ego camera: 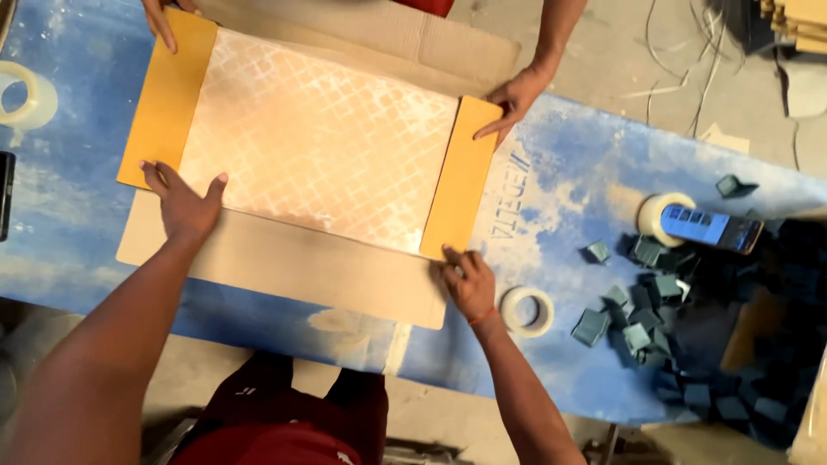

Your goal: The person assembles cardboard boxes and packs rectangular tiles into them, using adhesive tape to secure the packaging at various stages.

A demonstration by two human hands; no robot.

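I press both open hands, left (185,207) and right (468,282), flat on the tile's (319,138) near edge, keeping it square on the cardboard (293,267).

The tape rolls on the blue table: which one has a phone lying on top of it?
The tape roll at the right, beside the pile of small grey-green blocks, carries the phone. The roll near the right hand and the far-left roll are bare.

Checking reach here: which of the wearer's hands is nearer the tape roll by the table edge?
Right. The right hand rests on the cardboard sheet just beside the tape roll; the left hand presses far across the sheet.
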